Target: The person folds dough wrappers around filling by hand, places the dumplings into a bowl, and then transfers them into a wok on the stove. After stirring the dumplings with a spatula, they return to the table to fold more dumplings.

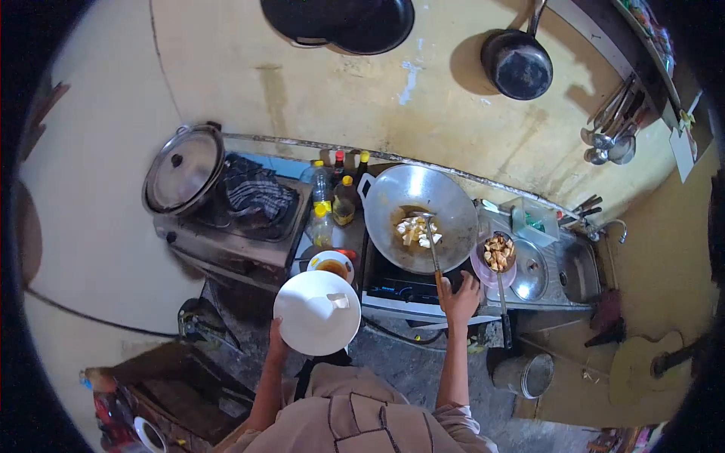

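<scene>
A large white plate (308,321) with one pale piece on it is held at its left edge by my left hand (279,338); the fingers under it are hidden. My right hand (461,300) is closed on the wooden handle of a spatula (436,264), near the front of the stove. The spatula's metal end rests among white pieces (416,230) lying in oil at the bottom of a big metal wok (453,208). Just behind the plate stands a small bowl (343,259) of brown sauce.
Right of the wok, a strainer of browned pieces (499,252) sits over a pink bowl, its handle jutting forward. Further right is a sink (580,275). Several bottles (322,226) stand left of the wok, beside a stove with a lidded pot (183,170). Pans (517,66) hang above.
</scene>
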Demonstrator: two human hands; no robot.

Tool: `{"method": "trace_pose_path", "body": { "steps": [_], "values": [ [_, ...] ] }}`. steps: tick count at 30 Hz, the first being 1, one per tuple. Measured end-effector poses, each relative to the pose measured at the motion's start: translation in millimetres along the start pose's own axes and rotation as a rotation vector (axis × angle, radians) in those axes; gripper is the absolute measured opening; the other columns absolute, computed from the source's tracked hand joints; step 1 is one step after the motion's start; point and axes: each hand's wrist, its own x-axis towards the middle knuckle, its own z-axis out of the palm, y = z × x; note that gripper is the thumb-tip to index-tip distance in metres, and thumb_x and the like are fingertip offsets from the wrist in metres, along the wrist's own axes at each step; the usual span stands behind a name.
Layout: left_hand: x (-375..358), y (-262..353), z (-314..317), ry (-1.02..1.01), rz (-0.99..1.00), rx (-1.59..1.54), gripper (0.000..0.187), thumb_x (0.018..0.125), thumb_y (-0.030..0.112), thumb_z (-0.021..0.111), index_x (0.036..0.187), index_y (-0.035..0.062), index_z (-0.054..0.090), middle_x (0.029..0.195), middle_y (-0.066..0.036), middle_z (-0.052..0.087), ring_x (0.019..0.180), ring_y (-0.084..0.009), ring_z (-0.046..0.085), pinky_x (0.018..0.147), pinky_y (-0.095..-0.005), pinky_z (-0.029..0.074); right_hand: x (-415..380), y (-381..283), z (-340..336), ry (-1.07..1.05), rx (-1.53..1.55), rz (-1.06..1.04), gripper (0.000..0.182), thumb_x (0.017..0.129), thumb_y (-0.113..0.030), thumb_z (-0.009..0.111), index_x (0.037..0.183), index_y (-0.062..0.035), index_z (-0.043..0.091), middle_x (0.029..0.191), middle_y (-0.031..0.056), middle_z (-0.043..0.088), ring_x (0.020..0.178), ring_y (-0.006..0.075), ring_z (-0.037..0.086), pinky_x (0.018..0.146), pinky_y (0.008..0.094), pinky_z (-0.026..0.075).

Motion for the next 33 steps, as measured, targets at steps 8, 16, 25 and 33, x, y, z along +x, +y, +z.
{"method": "trace_pose_path", "body": {
  "steps": [8,16,25,33],
  "values": [
    [-65,-28,-68,-0.025,0.077,-0.135,0.051,0.082,0.041,0.039,0.111,-0.0010,0.046,0.100,-0.011,0.054,0.091,-0.0215,0.052,0.081,-0.0333,0.041,-110,-19,-34,0.082,0.396,-0.283,0.013,0.070,-0.001,0.058,0.080,-0.0037,0.051,0.072,0.0106,0.050,0.070,0.0295,0.046,0.065,0.0376,0.034],
    [-173,-57,-187,0.090,0.116,-0.135,0.048,0.084,0.039,0.038,0.109,-0.0008,0.048,0.101,-0.012,0.054,0.093,-0.0210,0.052,0.081,-0.0320,0.040,-297,-88,-48,-0.498,0.693,-0.358,0.010,0.064,0.004,0.058,0.067,-0.0054,0.061,0.067,0.0097,0.059,0.070,0.0252,0.057,0.068,0.0334,0.042],
    [-391,4,-329,0.384,0.168,-0.310,0.057,0.086,0.043,0.033,0.122,-0.0009,0.035,0.112,-0.014,0.049,0.103,-0.0228,0.048,0.089,-0.0350,0.037,-444,-273,-45,-0.909,0.970,-0.432,0.015,0.069,0.003,0.056,0.075,-0.0068,0.067,0.072,0.0088,0.063,0.067,0.0142,0.059,0.064,0.0281,0.046],
    [-497,62,-419,0.713,0.526,-0.527,0.062,0.086,0.047,0.029,0.128,0.0020,0.028,0.125,-0.015,0.038,0.112,-0.0239,0.041,0.095,-0.0354,0.032,-526,-480,-171,-1.631,1.347,-0.456,0.031,0.085,-0.031,0.047,0.086,-0.0032,0.059,0.063,0.0020,0.056,0.057,0.0112,0.054,0.054,0.0228,0.043]
  ]
}}
